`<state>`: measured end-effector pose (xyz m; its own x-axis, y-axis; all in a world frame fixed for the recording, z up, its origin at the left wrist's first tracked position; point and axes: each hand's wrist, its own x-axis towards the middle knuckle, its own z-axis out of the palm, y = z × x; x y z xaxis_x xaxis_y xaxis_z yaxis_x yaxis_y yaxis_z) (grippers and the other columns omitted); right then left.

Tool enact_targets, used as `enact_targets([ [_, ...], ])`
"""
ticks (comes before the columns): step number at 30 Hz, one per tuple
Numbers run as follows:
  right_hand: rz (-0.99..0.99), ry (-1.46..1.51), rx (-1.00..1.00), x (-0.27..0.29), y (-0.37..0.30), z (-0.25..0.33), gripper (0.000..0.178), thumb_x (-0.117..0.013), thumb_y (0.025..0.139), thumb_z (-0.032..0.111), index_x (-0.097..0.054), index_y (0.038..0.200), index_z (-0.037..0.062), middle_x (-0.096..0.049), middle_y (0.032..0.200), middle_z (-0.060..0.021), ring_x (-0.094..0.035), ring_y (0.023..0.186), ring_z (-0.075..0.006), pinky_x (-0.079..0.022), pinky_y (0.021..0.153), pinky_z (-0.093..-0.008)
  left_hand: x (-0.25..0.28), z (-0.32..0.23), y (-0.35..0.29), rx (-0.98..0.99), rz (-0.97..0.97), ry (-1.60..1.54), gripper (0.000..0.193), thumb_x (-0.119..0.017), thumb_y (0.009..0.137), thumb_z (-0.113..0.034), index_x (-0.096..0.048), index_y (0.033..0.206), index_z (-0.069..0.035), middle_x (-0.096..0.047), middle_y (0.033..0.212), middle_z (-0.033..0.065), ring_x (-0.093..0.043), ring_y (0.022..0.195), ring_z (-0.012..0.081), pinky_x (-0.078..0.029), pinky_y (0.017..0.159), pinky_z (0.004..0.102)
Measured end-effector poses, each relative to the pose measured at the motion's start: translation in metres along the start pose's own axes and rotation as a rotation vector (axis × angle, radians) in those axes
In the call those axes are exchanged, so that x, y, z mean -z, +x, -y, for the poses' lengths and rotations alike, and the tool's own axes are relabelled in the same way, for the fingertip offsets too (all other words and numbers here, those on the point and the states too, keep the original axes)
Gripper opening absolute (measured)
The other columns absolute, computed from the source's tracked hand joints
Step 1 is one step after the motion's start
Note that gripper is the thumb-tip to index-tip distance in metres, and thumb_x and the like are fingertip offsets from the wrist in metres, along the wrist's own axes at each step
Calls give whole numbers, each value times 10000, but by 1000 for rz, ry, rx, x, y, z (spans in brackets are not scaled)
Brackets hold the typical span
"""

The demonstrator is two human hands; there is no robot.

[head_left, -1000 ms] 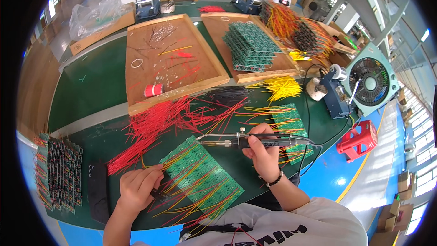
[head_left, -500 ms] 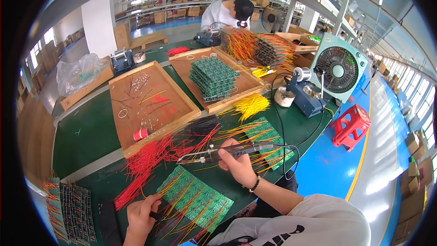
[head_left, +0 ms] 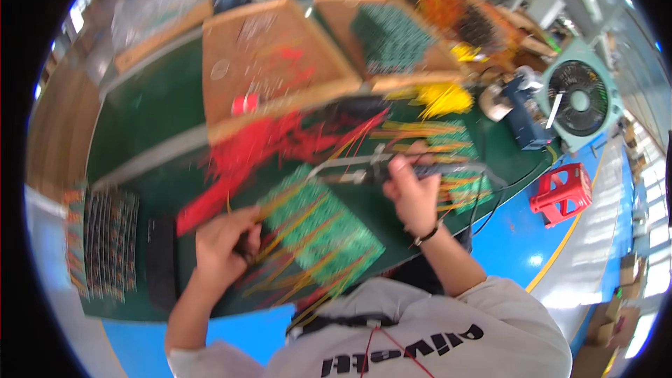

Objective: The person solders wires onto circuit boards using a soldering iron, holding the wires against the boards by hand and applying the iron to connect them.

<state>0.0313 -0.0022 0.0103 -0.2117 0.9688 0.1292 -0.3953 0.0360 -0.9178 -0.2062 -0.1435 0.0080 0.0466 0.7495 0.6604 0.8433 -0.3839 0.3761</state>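
My right hand (head_left: 414,199) is wrapped round a soldering iron (head_left: 376,169), whose bent metal tube and tip reach left over the upper corner of a green circuit board (head_left: 343,232). Red and yellow wires lie in rows across this board. At its left edge my left hand (head_left: 225,241) is closed in a pinch on a thin wire, blurred by motion. Beyond the hands lies a heap of red wires (head_left: 245,148), with black wires (head_left: 357,107) and yellow wires (head_left: 446,100) farther right. A second wired board (head_left: 453,141) rests beyond my right hand.
Two wooden-rimmed trays (head_left: 283,131) stand at the back, one bearing stacked green boards (head_left: 388,38). A red spool (head_left: 245,103) sits in the left tray. Wired boards (head_left: 112,241) stand at far left by a black block (head_left: 162,262). A fan (head_left: 582,98) and red stool (head_left: 562,194) are right.
The whole view has tilted downward and swung, blurring the picture. Both hands keep their grips, and the iron's tip has come over the near board's upper corner.
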Motion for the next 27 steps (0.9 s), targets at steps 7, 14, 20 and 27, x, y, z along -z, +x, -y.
enact_targets([
  [7, 85, -182, 108, -6, -3, -3, 146, -525, 859, 167, -429, 792, 80, -443, 592, -8, -341, 427, -51, -280, 381, -195, 1, -4, 0, 216, 114, -107, 134, -644, 666, 38, -540, 736, -10, -632, 868, 111, -593, 592, 174, -487, 505, 242],
  [14, 62, -251, 140, -31, -7, -11, 250, -659, 744, 158, -445, 684, 44, -469, 606, -11, -386, 409, -35, -343, 328, -171, -14, 8, -10, 214, 114, -138, 118, -625, 688, 70, -533, 734, 10, -629, 950, 131, -398, 458, 39, -343, 409, 164],
  [20, 2, -329, 98, -42, -5, -21, 227, -635, 724, 130, -434, 659, 46, -480, 605, -23, -373, 390, -40, -322, 325, -168, -19, 11, -12, 239, 102, -101, 120, -629, 675, 69, -530, 710, 13, -629, 970, 146, -368, 444, 29, -316, 393, 156],
  [27, 59, -343, 112, -35, -5, -32, 182, -577, 718, 140, -447, 668, 21, -511, 617, -56, -414, 430, -70, -328, 353, -190, -19, 16, -16, 230, 116, -67, 124, -637, 657, 61, -528, 693, 14, -635, 947, 154, -369, 436, 36, -305, 382, 159],
])
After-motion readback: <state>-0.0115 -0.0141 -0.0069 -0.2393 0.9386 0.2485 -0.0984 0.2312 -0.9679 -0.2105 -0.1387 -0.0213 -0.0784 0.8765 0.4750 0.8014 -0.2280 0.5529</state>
